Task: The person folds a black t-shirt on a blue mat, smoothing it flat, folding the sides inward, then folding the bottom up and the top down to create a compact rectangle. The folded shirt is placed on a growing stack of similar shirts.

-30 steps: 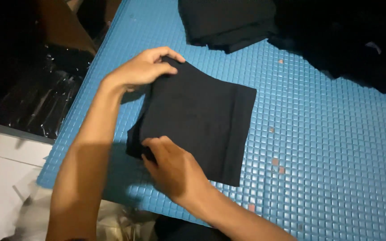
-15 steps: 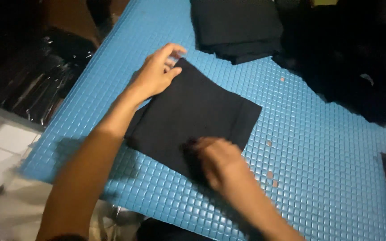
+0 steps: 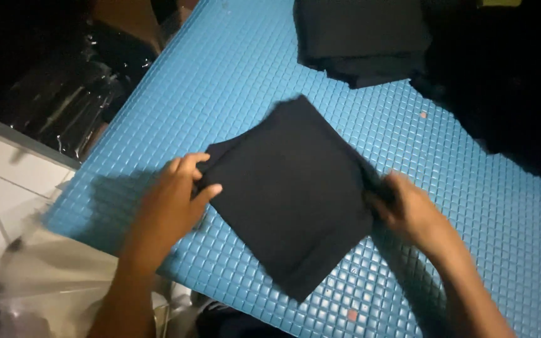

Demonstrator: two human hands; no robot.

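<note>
Off past the left hand (image 3: 173, 203), beyond the edge of the mat, clear plastic bags (image 3: 73, 103) lie crumpled in the dark; what is inside them, if anything, is too dim to tell. Nearer the person, below that hand, more clear plastic (image 3: 45, 281) lies loose over a pale surface.

The left hand is curled around the left corner of a folded black cloth (image 3: 292, 194), thumb on top and fingers tucked against the edge, so it has a pinch on the fabric rather than lying flat. The cloth sits between the two hands, turned like a diamond, one corner pointing away from the person and one pointing back toward them. It rests on a blue mat (image 3: 220, 81) with a raised grid of small squares.

The right hand (image 3: 408, 209) holds the cloth's opposite corner. Its fingers are closed over the edge there, though that part is blurred and I cannot make out exactly how the fingers lie.

Up and away from the right hand, near the far edge of the mat, sits a stack of folded black cloths (image 3: 361, 37), well apart from the one being held. To the right of that stack, a loose heap of dark fabric (image 3: 502, 81) spreads over the mat's corner.
</note>
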